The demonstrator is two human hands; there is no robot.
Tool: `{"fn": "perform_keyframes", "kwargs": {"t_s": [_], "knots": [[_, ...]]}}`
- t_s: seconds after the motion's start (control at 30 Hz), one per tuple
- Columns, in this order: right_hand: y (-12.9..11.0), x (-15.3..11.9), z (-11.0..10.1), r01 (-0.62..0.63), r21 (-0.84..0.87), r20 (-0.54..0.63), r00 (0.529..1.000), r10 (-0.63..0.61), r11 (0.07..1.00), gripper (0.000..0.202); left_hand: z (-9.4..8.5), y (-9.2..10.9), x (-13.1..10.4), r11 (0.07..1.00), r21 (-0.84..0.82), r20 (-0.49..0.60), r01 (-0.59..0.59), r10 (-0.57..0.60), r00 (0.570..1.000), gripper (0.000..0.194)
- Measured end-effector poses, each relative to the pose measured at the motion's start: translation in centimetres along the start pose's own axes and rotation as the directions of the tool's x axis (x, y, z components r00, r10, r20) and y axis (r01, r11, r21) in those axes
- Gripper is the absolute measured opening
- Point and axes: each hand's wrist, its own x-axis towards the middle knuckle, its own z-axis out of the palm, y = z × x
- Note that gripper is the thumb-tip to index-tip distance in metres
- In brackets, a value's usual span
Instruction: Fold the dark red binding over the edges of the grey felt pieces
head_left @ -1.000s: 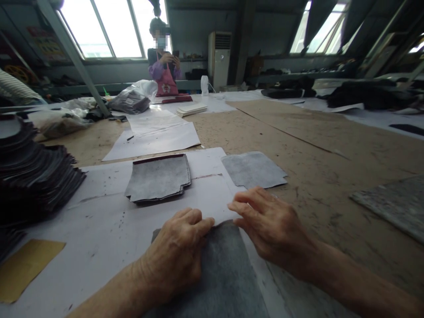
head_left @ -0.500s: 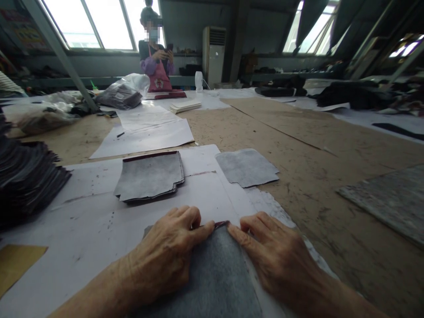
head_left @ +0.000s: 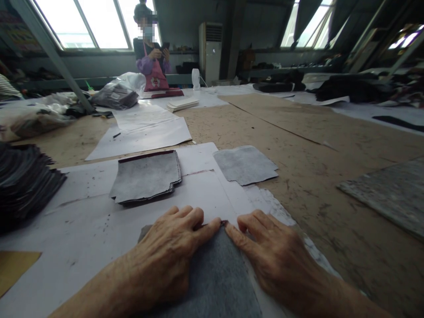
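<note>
A grey fabric piece (head_left: 218, 274) with a dark maroon strip along its far edge lies at the front of the table. My left hand (head_left: 175, 247) has its fingers curled and its index finger on that folded edge, near the corner. Just to the right, my right hand (head_left: 271, 247) is closed too, its index fingertip at the corner of the edge. The two fingertips nearly meet there. Thumbs and the undersides of both hands are hidden. Beyond my hands sit a neat stack of similar grey pieces (head_left: 145, 179) with a maroon edge and one flat grey piece (head_left: 245, 165).
White paper (head_left: 86, 225) covers the near tabletop. A tall dark stack (head_left: 26, 185) stands at left, above a tan card (head_left: 16, 269). A grey felt-like sheet (head_left: 387, 194) lies at right. Across the table, a person in a pink apron (head_left: 155, 77) holds a phone.
My left index finger has slid right along the folded edge, narrowing the gap to my right fingertip. My right hand stays about where it was. The view has shifted slightly.
</note>
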Motion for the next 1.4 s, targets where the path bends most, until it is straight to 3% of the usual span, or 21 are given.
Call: {"fn": "perform_keyframes", "kwargs": {"t_s": [0.27,0.47,0.63,0.8,0.9,1.07,1.27,1.4], "knots": [[0.1,0.2,0.1,-0.041,0.039,-0.016,0.999,0.041,0.998,0.028,0.0,0.7,-0.1,0.998,0.061,0.029,0.021,-0.023,0.999,0.071],[1.0,0.0,-0.3,-0.296,0.238,-0.041,0.948,0.314,0.925,0.02,0.0,0.8,0.0,0.996,0.083,0.023,0.025,-0.027,0.999,0.072],[0.3,0.3,-0.2,-0.052,0.071,-0.057,0.997,0.056,0.996,0.038,0.0,0.8,0.0,0.994,0.104,0.027,0.026,-0.029,0.999,0.064],[-0.2,0.4,-0.2,-0.03,-0.036,-0.009,1.0,0.03,0.999,0.032,0.4,0.5,-0.1,0.996,0.094,-0.003,0.001,-0.001,1.0,0.068],[-0.1,0.3,-0.2,-0.041,-0.043,0.012,0.999,0.042,0.998,0.031,1.0,-0.1,-0.6,0.998,0.067,-0.114,-0.019,0.026,0.993,0.062],[0.1,0.3,0.0,-0.024,-0.015,0.008,1.0,0.024,1.0,0.031,1.4,-1.4,-1.8,0.992,0.102,-0.381,-0.07,0.104,0.919,0.038],[0.0,0.7,-0.2,0.047,-0.041,-0.028,0.998,-0.048,0.998,0.031,1.3,-2.3,-2.8,0.985,0.097,-0.346,-0.142,0.167,0.923,0.035],[-0.1,1.6,-0.5,0.15,-0.028,0.061,0.987,-0.148,0.988,0.039,1.6,-2.7,-2.9,0.986,0.079,-0.284,-0.15,0.166,0.944,0.036]]}}
